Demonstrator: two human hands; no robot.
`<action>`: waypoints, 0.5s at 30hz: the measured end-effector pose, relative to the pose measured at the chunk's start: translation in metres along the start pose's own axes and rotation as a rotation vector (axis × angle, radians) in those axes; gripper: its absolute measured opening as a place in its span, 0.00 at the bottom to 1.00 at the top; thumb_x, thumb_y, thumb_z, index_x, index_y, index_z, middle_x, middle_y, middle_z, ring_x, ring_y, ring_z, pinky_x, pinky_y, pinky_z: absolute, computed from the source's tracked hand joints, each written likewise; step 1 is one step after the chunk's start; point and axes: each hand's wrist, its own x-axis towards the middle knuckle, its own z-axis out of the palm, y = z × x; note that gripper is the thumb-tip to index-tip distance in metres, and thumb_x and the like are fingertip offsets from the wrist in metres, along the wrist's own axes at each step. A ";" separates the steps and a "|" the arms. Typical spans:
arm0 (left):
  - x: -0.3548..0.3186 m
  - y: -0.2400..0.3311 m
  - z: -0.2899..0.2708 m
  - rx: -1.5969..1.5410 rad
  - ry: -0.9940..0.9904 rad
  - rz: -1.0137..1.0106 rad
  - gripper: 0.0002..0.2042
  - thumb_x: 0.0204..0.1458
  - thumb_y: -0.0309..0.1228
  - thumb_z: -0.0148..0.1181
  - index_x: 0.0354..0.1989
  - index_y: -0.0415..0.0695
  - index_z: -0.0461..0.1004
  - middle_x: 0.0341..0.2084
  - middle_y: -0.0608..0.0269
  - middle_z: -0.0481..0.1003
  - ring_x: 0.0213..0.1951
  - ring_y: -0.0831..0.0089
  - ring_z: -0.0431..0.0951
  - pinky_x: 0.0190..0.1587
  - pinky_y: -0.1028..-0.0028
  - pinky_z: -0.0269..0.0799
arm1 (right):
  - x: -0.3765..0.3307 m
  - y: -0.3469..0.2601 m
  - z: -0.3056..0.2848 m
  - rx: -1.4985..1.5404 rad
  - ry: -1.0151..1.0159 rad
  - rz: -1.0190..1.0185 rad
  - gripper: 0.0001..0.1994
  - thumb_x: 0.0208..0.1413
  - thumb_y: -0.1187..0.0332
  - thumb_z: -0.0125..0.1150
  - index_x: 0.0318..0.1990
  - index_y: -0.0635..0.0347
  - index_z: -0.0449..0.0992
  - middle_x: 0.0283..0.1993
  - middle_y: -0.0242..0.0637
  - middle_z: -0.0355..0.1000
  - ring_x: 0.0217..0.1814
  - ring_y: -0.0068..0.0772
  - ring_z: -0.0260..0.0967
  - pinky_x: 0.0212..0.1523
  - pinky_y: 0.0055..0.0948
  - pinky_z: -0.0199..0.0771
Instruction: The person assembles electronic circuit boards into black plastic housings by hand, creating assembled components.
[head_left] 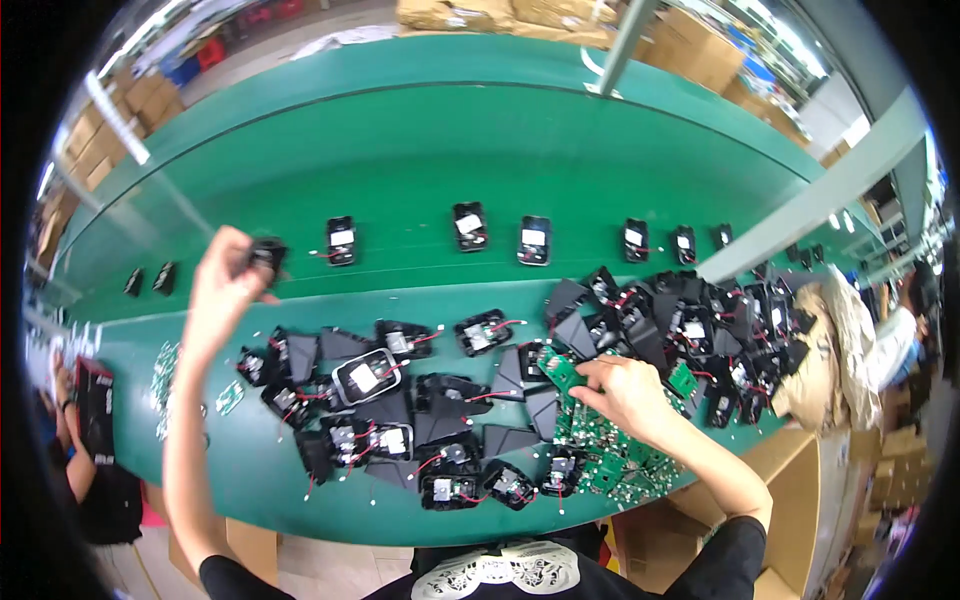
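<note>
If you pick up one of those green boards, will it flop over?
Probably not: the green circuit board in the right hand looks flat and stiff. It seems light, pinched by fingertips. Likely fragile, with small parts on it.

Left hand (225, 285) raised, fingers closed; right hand (625, 390) low, fingers pinching.

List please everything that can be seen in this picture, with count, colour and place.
belt: one, green, across the far half
units on belt: about ten, black, in a row
housings: many, black with red wires, near bench, centre and right
circuit boards: a pile, green, under the right hand; a few at left
cartons: several, brown, beyond the belt and at right
co-workers: two, at the left and right edges
left hand: raised, holds one black housing
right hand: on the board pile, grips one green board
</note>
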 end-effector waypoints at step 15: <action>-0.178 0.063 0.213 -1.363 -0.652 -0.431 0.22 0.56 0.28 0.42 0.59 0.44 0.47 0.45 0.57 0.63 0.42 0.70 0.67 0.28 0.66 0.76 | -0.061 -0.053 -0.053 0.501 0.364 -0.124 0.10 0.43 0.78 0.63 0.34 0.66 0.69 0.26 0.38 0.73 0.20 0.23 0.71 0.14 0.16 0.65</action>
